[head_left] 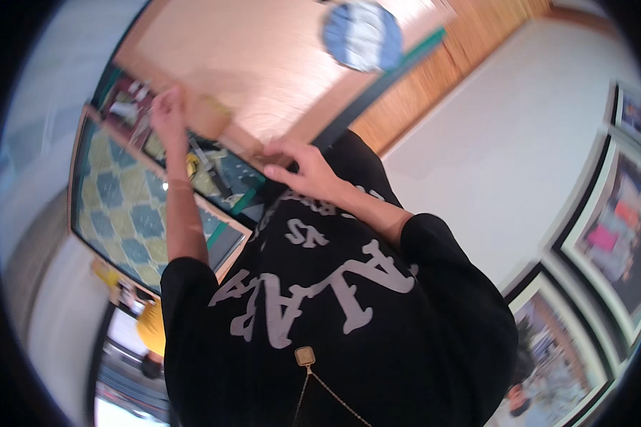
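My left hand is over a narrow compartment of small items, its fingers curled in. Blur hides what they hold, if anything. My right hand rests by the near edge of a light wooden tabletop, thumb apart from the fingers, nothing visible in its grasp. Between the hands sits a blurred tan-yellow piece. Below it in the compartment lie a long tool with a dark handle and a small yellow item.
A round blue and white fabric piece lies on the tabletop's far side. Left of the compartment is a wood-framed panel with a blue and yellow-green pattern. Framed pictures hang at right. A person in a yellow top is at lower left.
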Demonstrator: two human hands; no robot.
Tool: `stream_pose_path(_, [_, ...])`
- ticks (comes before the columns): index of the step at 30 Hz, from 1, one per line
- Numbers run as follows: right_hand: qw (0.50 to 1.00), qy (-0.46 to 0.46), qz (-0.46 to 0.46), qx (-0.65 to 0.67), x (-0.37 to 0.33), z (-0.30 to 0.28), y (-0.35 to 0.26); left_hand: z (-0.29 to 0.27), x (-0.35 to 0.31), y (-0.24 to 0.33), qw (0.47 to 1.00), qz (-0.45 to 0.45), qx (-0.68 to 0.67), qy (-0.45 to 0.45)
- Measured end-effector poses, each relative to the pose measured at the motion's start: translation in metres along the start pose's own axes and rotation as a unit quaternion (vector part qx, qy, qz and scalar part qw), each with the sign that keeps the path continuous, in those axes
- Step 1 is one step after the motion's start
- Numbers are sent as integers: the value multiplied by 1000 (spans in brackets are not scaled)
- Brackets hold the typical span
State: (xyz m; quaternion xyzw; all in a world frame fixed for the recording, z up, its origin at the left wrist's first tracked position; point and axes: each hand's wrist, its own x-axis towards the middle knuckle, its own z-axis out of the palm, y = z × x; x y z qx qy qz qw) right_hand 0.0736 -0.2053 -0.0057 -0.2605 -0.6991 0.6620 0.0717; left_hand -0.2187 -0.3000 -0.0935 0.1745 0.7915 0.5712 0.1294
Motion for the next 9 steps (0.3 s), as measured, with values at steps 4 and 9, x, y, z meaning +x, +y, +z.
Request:
stream_pose_path(4, [992,56,102,42,-91,-41,60,-13,2,-24,993,-74,-88,-15])
stream_pose_path(9, [936,183,281,-104,-124,-69,248,-26,6,-28,956,-151,-173,-184])
